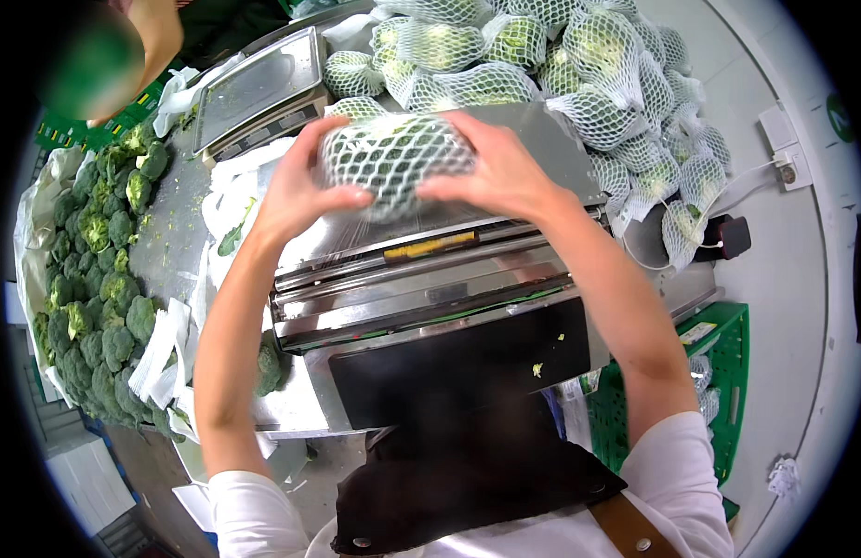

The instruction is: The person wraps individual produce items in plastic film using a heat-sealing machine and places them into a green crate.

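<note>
Between my two hands is a green vegetable in a white foam net sleeve (393, 158), probably a broccoli head, slightly blurred. My left hand (303, 181) grips its left side, thumb along the near face. On the opposite side my right hand (496, 167) closes round it the same way. The bundle is raised above the metal top of a film-wrapping machine (430, 288), just beyond its roller bars. Clear film seems to stretch below it. Behind and to the right lies a pile of vegetables in the same white foam nets (533, 70).
Loose broccoli heads (100, 288) are heaped on the left. A weighing scale (263, 84) stands behind my left hand. Green crates (714, 391) sit low at right, near a cable and a dark plug (733, 237). Another person's arm (156, 46) reaches in at top left.
</note>
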Motion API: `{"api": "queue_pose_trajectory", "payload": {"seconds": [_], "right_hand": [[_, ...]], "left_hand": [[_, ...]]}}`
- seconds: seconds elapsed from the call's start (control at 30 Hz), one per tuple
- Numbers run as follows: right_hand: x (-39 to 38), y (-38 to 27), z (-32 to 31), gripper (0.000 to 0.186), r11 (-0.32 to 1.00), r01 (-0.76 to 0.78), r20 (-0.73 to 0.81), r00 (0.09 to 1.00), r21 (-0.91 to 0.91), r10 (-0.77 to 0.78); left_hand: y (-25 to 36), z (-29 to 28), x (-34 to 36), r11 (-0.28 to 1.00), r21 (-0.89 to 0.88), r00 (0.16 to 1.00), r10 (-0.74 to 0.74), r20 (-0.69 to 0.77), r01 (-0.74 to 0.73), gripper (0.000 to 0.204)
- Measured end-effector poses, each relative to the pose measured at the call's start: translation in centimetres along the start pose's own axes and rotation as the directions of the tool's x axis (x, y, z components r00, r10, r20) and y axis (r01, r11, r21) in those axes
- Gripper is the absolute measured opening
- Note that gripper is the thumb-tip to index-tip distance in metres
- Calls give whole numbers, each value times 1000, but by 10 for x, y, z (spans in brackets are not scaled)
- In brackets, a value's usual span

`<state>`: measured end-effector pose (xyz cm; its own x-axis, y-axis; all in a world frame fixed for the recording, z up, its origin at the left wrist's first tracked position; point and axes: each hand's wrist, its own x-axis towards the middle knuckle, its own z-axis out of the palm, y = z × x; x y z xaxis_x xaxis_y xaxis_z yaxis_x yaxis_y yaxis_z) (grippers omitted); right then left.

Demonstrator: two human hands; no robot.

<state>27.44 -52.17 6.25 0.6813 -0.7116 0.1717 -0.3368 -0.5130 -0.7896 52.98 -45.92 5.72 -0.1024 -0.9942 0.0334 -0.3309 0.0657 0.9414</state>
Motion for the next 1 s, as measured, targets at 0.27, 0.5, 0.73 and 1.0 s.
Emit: {"api": "queue_pose_trajectory", "payload": {"seconds": [0.27, 0.5, 0.73, 1.0], "right_hand": [[-158, -42, 28, 49, 555, -743, 539, 661, 373, 522], [-222, -11, 32, 27, 776, -531, 463, 813, 340, 353], [-268, -18, 39, 30, 366, -624, 422, 758, 690, 498], [-375, 43, 186, 30, 207, -697, 335, 556, 686, 760]], "left_hand": [[16, 64, -195, 614, -227, 648, -649, 399, 756, 76], [-14, 75, -224, 584, -396, 702, -644, 305, 708, 16], [-18, 83, -269, 578, -457, 692, -711, 124, 676, 35], [-81, 167, -328, 599, -130, 604, -797, 3, 790, 23]]}}
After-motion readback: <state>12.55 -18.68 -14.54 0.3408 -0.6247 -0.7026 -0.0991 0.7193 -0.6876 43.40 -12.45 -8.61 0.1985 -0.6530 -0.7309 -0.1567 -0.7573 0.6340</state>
